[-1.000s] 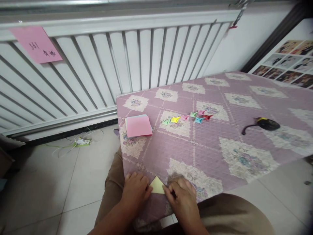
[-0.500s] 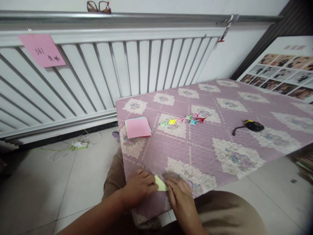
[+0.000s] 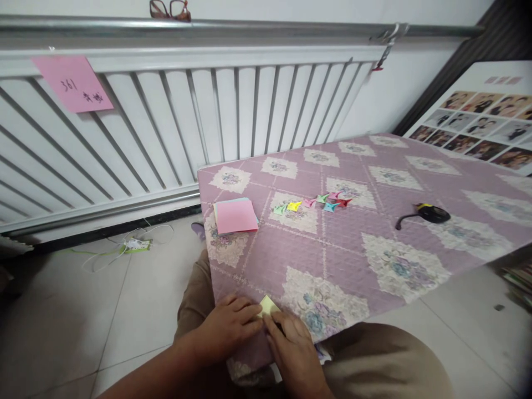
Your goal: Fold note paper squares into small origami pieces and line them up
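A small pale-yellow folded paper lies at the near corner of the cloth-covered table, its pointed tip facing away from me. My left hand rests at its left side, fingers bent together and pressed on the edge. From the right, my right hand has thumb and fingers closed on the lower part, which they hide. A stack of coloured paper sheets, pink on top, sits farther back on the left. Several small folded paper shapes in green, yellow, pink, blue and red stand mid-table.
A black corded object with a yellow part lies toward the right of the purple floral tablecloth. Behind the table runs a white radiator, with glasses above its pipe. A power strip and cables lie on the floor.
My right hand has shifted left over the yellow paper, covering more of its lower part. My left hand stays at the left edge, with little movement.
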A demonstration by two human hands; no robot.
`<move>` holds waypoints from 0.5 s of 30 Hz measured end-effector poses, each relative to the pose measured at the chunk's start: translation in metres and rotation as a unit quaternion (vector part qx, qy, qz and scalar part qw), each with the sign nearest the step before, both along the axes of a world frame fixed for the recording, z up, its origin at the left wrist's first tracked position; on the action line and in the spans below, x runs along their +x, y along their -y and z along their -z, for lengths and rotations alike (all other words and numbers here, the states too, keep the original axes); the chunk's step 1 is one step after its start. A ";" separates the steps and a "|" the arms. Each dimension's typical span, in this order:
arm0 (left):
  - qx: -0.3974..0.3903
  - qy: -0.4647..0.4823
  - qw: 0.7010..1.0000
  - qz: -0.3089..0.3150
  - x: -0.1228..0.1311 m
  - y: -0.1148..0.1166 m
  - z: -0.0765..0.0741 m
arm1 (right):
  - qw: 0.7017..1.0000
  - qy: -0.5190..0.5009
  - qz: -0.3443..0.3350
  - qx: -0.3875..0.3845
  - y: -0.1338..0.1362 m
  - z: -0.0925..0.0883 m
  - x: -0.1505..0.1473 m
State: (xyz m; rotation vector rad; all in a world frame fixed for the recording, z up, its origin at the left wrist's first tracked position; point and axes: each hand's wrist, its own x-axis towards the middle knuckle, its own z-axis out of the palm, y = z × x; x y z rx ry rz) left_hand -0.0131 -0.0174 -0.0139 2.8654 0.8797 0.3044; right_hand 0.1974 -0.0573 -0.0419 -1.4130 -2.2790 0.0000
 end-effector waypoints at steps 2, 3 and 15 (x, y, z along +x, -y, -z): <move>0.015 0.000 1.000 -0.009 -0.001 0.003 0.002 | 1.000 0.013 -0.007 0.007 0.001 -0.002 0.000; 0.020 -0.002 1.000 -0.017 -0.001 0.005 0.003 | 1.000 0.017 -0.012 0.010 0.001 -0.002 0.000; 0.026 -0.011 0.998 -0.062 -0.014 0.013 0.015 | 0.999 -0.025 -0.011 0.030 0.000 0.001 0.027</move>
